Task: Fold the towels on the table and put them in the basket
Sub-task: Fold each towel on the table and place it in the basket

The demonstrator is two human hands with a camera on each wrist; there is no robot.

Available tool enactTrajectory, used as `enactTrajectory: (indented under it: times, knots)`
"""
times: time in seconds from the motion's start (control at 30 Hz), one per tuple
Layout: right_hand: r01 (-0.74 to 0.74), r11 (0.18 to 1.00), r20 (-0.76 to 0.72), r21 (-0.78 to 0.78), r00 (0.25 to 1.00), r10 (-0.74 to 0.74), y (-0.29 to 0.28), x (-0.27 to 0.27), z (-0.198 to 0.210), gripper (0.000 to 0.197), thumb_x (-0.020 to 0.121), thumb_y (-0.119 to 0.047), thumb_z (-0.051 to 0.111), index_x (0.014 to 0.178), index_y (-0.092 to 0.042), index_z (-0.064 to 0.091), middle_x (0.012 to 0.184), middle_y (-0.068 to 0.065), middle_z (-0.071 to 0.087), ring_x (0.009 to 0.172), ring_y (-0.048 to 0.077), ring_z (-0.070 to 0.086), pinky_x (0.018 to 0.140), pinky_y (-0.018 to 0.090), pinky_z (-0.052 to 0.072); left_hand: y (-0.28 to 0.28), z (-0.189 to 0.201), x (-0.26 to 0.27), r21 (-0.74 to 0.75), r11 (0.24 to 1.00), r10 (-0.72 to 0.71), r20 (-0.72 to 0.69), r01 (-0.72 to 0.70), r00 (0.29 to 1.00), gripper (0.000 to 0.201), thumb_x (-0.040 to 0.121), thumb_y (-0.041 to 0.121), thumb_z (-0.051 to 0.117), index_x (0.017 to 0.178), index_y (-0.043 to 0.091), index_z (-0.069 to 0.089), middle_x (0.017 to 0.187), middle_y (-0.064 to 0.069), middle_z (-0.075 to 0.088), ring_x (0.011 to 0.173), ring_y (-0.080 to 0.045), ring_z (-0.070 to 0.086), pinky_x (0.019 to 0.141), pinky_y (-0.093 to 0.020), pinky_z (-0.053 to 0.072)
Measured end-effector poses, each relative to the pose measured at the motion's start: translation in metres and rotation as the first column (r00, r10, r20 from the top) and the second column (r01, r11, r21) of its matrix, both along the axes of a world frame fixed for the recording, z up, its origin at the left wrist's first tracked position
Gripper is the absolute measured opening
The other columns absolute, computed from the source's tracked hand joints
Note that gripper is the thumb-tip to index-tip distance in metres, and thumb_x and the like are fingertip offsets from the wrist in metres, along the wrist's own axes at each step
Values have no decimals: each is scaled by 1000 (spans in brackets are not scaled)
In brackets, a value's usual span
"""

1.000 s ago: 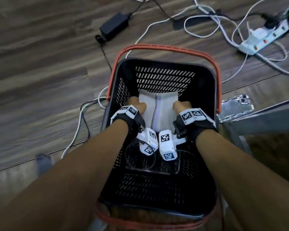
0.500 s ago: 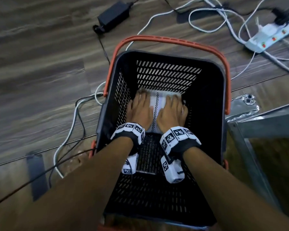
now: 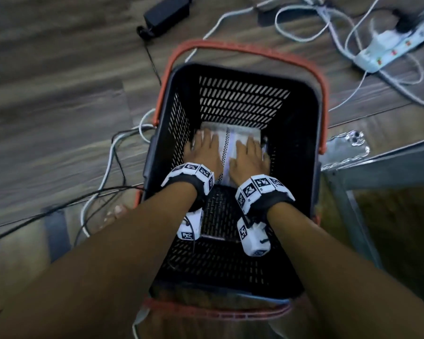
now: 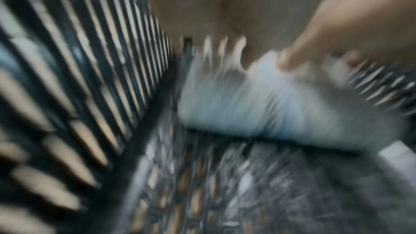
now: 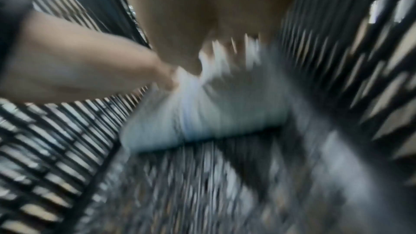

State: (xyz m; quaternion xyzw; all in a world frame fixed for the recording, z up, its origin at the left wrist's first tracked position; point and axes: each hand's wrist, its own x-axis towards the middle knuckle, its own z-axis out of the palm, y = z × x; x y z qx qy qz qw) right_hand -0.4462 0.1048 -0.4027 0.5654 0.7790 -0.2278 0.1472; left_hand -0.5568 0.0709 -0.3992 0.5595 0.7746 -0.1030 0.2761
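A folded white towel with a dark dotted stripe lies on the floor of the black basket, against its far wall. My left hand lies flat on the towel's left half, fingers straight. On the right half my right hand presses flat in the same way. The blurred wrist views show the towel under the palms, with each thumb at its near edge.
The basket has orange handles and stands on a wooden floor. A black power adapter, a white power strip and loose cables lie around it. A phone in a clear case and a metal table leg are at right.
A second ago both hands gripped the towel's sides above the basket floor. They lowered it, then opened and laid flat on top. The view has tilted slightly.
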Motion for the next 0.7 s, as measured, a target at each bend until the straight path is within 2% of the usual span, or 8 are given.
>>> enactTrajectory:
  times: [0.07,0.13,0.2,0.27,0.33,0.47,0.57,0.7]
  knots:
    - [-29,990,53,-136,998,37,4,4,30,37,93,-28,41,125,-11,47,137,14,43,129,29,38,103,41,30,-2,37,1,-82,997,2,17,-1,1000,43,93,21,38,135,10,37,145,-13,36,134,-29,34,104,-45,31]
    - [-75,966,53,-246,995,90,2,9,65,28,92,-31,43,102,-8,55,109,18,56,100,29,54,82,32,40,-6,83,3,-141,988,-56,-9,55,998,28,93,20,44,119,10,50,127,-11,54,116,-28,54,88,-39,41]
    - [-125,953,39,-276,989,141,-3,14,104,29,94,-32,46,85,-6,56,86,12,53,81,23,51,67,25,36,-15,127,3,-157,982,-109,-23,104,994,25,93,19,47,114,8,54,121,-11,58,108,-29,59,76,-36,42]
    - [-136,961,17,-240,989,144,-7,22,150,36,94,-34,47,71,-7,51,73,8,50,76,22,50,61,25,35,-24,171,3,-69,992,-104,-35,102,994,24,93,21,44,110,8,56,117,-13,60,103,-31,61,72,-35,41]
    - [-146,974,-32,-175,989,142,-11,32,202,36,93,-34,49,71,-6,53,74,11,53,80,26,56,64,27,37,-33,219,4,44,996,-76,-43,78,996,24,90,23,47,104,9,59,113,-14,62,99,-34,62,73,-36,46]
    - [-152,988,-108,-24,983,149,-26,60,318,36,92,-34,51,105,-4,64,107,16,65,103,29,61,74,26,39,-50,329,13,297,948,-111,-32,115,993,30,88,24,49,115,14,59,121,-13,62,110,-32,59,89,-36,47]
    - [-116,985,-178,125,974,137,-52,89,406,30,91,-34,53,105,-11,66,110,12,67,104,27,62,83,28,45,-72,409,28,410,899,-112,-116,150,987,29,87,26,46,111,16,60,118,-13,63,108,-33,59,89,-38,49]
    - [-61,958,-219,279,968,125,-95,134,497,34,90,-32,55,105,-5,67,109,13,68,101,28,62,86,33,47,-107,490,59,512,837,-129,-155,192,979,35,88,41,47,110,15,58,121,-8,61,110,-32,58,92,-38,48]
